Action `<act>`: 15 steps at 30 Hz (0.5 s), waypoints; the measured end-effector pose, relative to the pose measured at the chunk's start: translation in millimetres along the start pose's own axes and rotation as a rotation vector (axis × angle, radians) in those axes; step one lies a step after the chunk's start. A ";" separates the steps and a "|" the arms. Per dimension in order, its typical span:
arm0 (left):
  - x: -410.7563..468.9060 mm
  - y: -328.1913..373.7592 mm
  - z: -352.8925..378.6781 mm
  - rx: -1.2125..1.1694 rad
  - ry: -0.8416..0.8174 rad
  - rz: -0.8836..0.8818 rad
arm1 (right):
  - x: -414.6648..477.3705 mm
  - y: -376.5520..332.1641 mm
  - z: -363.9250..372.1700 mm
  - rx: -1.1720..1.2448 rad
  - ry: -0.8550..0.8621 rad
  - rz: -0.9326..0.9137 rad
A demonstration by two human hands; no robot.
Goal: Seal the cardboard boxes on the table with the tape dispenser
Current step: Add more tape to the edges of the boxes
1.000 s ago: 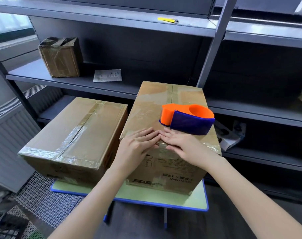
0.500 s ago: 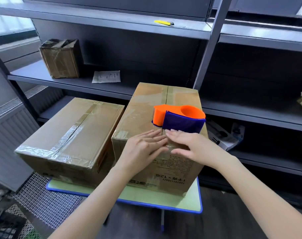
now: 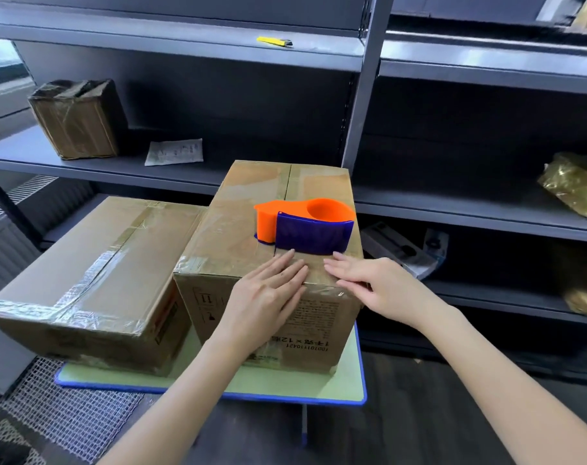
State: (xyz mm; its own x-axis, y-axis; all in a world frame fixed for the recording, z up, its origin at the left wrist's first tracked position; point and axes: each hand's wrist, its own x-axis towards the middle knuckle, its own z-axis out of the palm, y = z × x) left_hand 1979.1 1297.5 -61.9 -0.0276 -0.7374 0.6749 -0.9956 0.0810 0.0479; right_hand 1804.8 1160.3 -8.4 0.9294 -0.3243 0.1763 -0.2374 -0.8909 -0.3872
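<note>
Two cardboard boxes are set side by side on a pale green table (image 3: 285,385) with a blue rim. The taller box (image 3: 238,236) is placed on the right, with its long axis running from near to far; a taped seam is seen along that axis on its top. The lower box (image 3: 94,273) is laid just to the left, touching or nearly touching it, with clear tape along its top seam and near edge.

The tape dispenser (image 3: 305,226) is rested on the top of the taller box, toward the near end. Its long axis is laid across the box from left to right, the narrow orange end is pointed left, the round hub is placed at the right, and the blue guard is turned toward the near side.

The left hand (image 3: 268,297) is laid flat over the near top edge of the taller box, fingers straight on the top. The right hand (image 3: 376,286) is pressed flat beside it at the near right corner. Nothing is held: the grip of each hand is open.

Grey metal shelving (image 3: 362,105) is seen behind the table. A small taped box (image 3: 77,119), a paper slip (image 3: 174,151) and a yellow cutter (image 3: 273,41) are kept on it, and a gold-wrapped parcel (image 3: 577,191) at the right. Wire mesh (image 3: 67,414) is spread on the floor at the near left.
</note>
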 end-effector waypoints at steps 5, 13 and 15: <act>24.5 27.0 19.6 -0.064 0.004 0.054 | -10.8 11.7 -4.7 -0.051 0.075 0.067; 27.6 41.3 29.3 -0.024 0.046 -0.001 | -20.9 19.4 -4.3 0.119 0.036 0.078; 31.2 48.1 31.2 -0.031 0.037 0.004 | -24.0 24.1 -7.8 0.096 0.015 0.067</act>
State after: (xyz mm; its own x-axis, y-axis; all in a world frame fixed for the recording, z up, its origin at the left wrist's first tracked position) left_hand 1927.5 1257.5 -61.6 -0.0277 -0.7118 0.7019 -0.9922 0.1051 0.0675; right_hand 1774.6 1144.1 -14.9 0.9081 -0.3869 0.1602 -0.2698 -0.8331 -0.4828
